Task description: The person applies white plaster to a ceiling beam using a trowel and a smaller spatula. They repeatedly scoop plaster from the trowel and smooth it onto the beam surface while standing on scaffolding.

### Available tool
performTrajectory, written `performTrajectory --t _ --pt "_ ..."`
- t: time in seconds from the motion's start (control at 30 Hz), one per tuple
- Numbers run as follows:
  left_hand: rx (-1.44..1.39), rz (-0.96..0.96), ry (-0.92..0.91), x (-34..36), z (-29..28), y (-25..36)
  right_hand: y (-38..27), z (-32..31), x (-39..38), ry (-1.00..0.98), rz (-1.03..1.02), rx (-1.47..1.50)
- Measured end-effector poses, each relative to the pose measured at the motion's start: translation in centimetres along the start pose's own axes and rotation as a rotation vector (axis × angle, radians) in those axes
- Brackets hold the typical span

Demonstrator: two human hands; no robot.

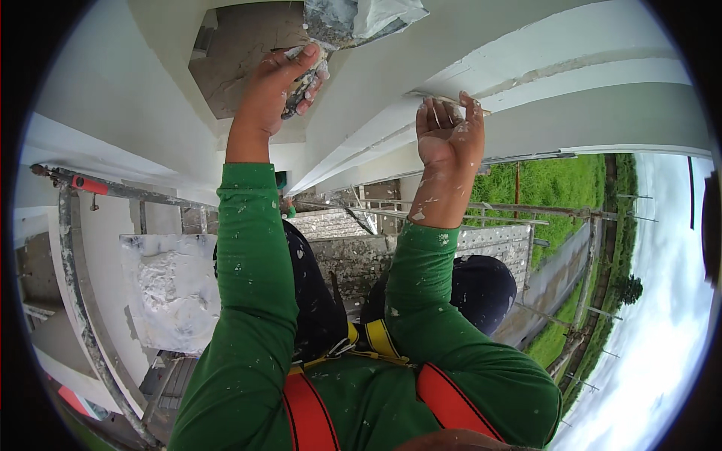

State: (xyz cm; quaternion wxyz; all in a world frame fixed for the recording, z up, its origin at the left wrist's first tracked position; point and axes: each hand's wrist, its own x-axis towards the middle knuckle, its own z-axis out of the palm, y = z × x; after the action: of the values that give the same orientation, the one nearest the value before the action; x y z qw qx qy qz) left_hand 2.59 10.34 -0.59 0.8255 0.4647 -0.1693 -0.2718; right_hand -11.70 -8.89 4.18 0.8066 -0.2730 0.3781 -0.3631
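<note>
A paste-coated trowel [329,22] is held far, left of centre, its handle wrapped by the left hand's [292,81] fingers. At right, a thin, flat tool [442,98] is pinched by the right hand's [451,135] bent fingers beside the pale wall [526,56].

Green sleeves [256,263], 2 red straps [310,412]

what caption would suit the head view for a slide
Left hand grips a white-smeared tool, right hand near a pale wall, green grass beyond.
</note>
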Motion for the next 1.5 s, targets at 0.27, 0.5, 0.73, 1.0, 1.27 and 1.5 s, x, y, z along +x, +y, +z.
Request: performTrajectory --t 0.27,0.5,0.73,1.0,1.27,1.5 --pt "-0.040 -0.037 -0.041 -1.3 1.7 0.6 1.0 -2.2 -4.6 0.050 -0.643 0.039" --pt "0.045 -0.028 -0.268 -3.4 5.5 0.4 2.3 1.7 -4.6 0.023 -1.569 -0.333" --pt "0.142 0.208 -0.114 -4.4 3.8 4.0 2.6 0.4 -4.0 -0.696 -0.988 -0.813" --pt "0.627 0.220 0.390 -6.3 5.0 8.2 3.4 2.8 -6.1 -0.429 -1.635 -0.930" --pt "0.918 0.490 0.544 -7.8 8.7 9.4 4.2 1.2 -4.8 -0.517 -1.535 -0.799" --pt "0.605 0.557 0.565 -7.3 9.1 9.2 3.6 -3.5 -2.7 0.051 -1.625 -0.902"
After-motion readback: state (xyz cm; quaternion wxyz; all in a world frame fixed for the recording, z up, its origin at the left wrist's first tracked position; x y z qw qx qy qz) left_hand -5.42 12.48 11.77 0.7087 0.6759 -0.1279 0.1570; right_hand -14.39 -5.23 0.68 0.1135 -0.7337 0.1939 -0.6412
